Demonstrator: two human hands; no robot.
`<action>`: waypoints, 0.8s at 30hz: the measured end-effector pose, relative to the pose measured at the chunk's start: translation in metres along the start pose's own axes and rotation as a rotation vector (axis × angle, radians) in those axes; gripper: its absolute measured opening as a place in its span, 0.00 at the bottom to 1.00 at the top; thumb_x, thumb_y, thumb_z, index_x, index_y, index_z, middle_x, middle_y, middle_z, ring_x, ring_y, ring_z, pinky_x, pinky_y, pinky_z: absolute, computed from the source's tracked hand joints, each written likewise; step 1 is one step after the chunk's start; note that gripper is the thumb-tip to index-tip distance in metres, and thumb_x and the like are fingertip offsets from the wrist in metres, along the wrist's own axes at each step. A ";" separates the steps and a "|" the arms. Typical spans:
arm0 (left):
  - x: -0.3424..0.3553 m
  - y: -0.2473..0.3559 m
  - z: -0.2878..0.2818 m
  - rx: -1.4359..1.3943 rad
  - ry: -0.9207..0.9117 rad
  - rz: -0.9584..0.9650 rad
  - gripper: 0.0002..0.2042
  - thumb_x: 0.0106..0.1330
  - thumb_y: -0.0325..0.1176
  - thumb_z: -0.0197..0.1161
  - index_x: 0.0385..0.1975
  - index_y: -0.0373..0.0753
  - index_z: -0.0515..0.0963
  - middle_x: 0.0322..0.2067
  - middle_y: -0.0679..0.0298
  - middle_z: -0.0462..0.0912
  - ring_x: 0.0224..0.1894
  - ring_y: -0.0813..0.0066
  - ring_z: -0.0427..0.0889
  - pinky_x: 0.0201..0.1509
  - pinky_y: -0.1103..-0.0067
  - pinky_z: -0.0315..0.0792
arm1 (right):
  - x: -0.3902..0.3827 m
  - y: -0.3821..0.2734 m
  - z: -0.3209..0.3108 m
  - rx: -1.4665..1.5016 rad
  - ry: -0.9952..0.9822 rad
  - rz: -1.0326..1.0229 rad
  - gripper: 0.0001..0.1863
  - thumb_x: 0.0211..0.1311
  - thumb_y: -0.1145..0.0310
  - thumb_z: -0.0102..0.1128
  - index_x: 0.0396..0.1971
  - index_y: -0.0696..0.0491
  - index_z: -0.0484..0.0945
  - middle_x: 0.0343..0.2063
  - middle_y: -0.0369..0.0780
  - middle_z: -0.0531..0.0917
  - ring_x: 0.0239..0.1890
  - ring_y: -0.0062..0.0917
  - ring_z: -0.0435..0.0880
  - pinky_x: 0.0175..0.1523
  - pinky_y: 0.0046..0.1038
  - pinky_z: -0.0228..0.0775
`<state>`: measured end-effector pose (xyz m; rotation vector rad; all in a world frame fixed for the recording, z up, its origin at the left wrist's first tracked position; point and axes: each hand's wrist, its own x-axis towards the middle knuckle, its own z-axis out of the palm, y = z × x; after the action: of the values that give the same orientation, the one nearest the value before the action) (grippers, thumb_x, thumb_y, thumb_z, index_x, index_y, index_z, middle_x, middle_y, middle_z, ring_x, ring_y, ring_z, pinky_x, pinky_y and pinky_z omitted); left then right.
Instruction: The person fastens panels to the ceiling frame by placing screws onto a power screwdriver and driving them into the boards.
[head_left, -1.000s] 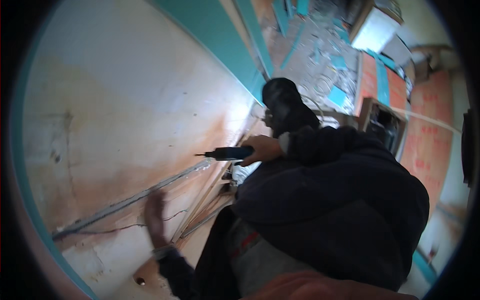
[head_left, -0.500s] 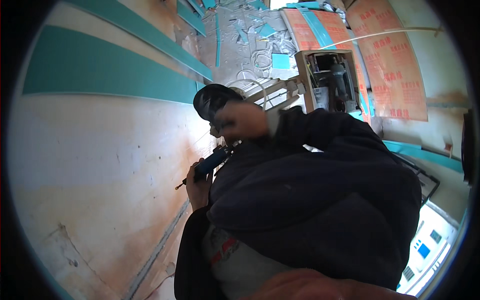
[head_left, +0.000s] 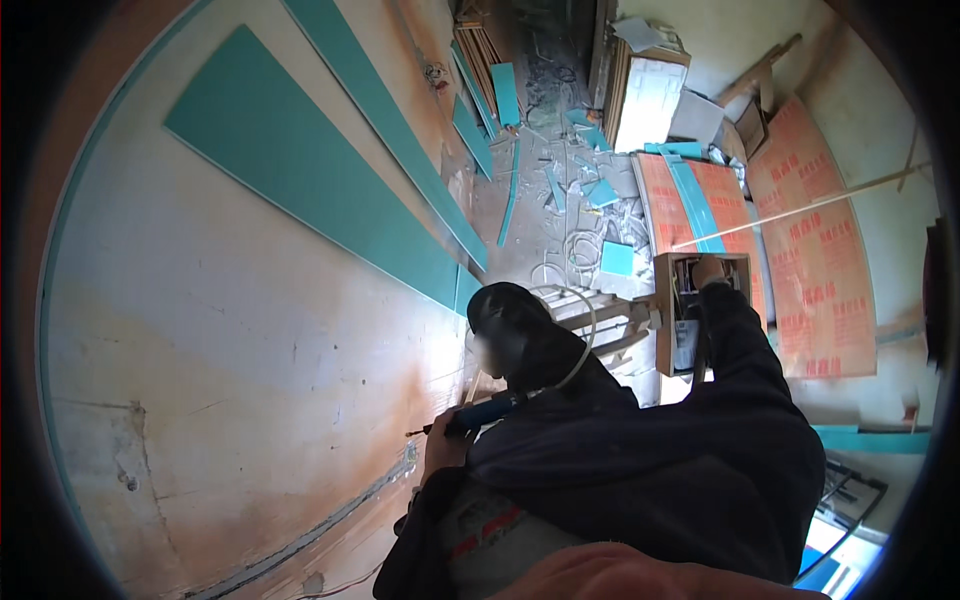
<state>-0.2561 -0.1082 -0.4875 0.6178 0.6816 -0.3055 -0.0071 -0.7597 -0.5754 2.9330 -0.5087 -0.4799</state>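
My left hand (head_left: 438, 448) is wrapped around a slim dark blue power tool (head_left: 482, 412), with a thin bit pointing at the plastered wall (head_left: 250, 330). The bit appears apart from the wall. My right arm stretches forward, and my right hand (head_left: 712, 270) is inside the far end of an open wooden box (head_left: 662, 330). Its fingers are hidden among the contents, which I cannot make out well. A person in a black cap (head_left: 505, 308) is just beyond the tool, close to the wall. A pale hose (head_left: 592, 340) arcs between that person and the box.
Long green board strips (head_left: 320, 180) are fixed along the left wall. Board scraps (head_left: 617, 258) and coiled hose litter the floor. Orange printed sheets (head_left: 810, 260) lean at the right, crossed by a thin pole (head_left: 800, 210). A white-fronted cabinet (head_left: 650, 105) stands farther back.
My right hand has gone from beside the black cap to inside the wooden box. My left hand still grips the power tool. The view has tilted up, showing more of the room.
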 end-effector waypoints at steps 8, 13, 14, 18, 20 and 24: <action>0.001 -0.011 -0.001 0.719 -0.103 0.328 0.17 0.63 0.34 0.63 0.46 0.30 0.71 0.47 0.54 0.77 0.55 0.69 0.73 0.62 0.76 0.63 | 0.000 -0.014 -0.005 0.214 -0.103 0.079 0.21 0.54 0.59 0.60 0.43 0.58 0.79 0.42 0.55 0.81 0.48 0.43 0.81 0.52 0.39 0.73; -0.014 -0.012 0.008 1.227 -0.028 0.658 0.18 0.60 0.32 0.65 0.47 0.31 0.71 0.45 0.54 0.80 0.52 0.67 0.76 0.60 0.75 0.65 | 0.037 -0.001 0.034 0.152 -0.182 -0.163 0.19 0.57 0.65 0.56 0.48 0.52 0.79 0.46 0.48 0.81 0.51 0.38 0.80 0.55 0.35 0.71; -0.011 -0.018 -0.002 1.204 -0.027 0.715 0.21 0.56 0.30 0.69 0.48 0.34 0.71 0.43 0.55 0.81 0.49 0.66 0.78 0.57 0.75 0.69 | 0.037 -0.010 0.035 0.021 -0.221 -0.114 0.18 0.59 0.67 0.53 0.50 0.51 0.79 0.48 0.46 0.81 0.52 0.37 0.79 0.56 0.33 0.71; 0.053 -0.056 -0.070 0.794 -0.063 0.562 0.24 0.54 0.28 0.72 0.50 0.35 0.69 0.43 0.55 0.82 0.47 0.65 0.81 0.54 0.75 0.72 | 0.080 0.047 0.083 0.016 -0.081 -0.101 0.19 0.64 0.65 0.47 0.53 0.48 0.77 0.50 0.46 0.79 0.53 0.37 0.79 0.55 0.36 0.71; 0.054 -0.063 -0.074 0.583 -0.049 0.462 0.25 0.54 0.28 0.72 0.50 0.35 0.69 0.44 0.55 0.82 0.47 0.64 0.81 0.54 0.75 0.72 | 0.094 0.061 0.112 -0.188 -0.063 -0.198 0.20 0.65 0.66 0.45 0.55 0.48 0.75 0.53 0.45 0.77 0.56 0.35 0.77 0.57 0.35 0.69; 0.006 -0.023 -0.016 0.916 -0.051 0.601 0.23 0.56 0.28 0.70 0.50 0.35 0.69 0.46 0.54 0.81 0.49 0.63 0.81 0.53 0.74 0.73 | 0.124 0.070 0.128 -0.525 -0.025 -0.348 0.22 0.65 0.67 0.42 0.59 0.47 0.72 0.58 0.44 0.74 0.59 0.34 0.73 0.61 0.35 0.66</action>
<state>-0.2695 -0.1168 -0.5112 1.6386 0.2464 -0.0501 0.0403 -0.8775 -0.7192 2.5014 0.1235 -0.5813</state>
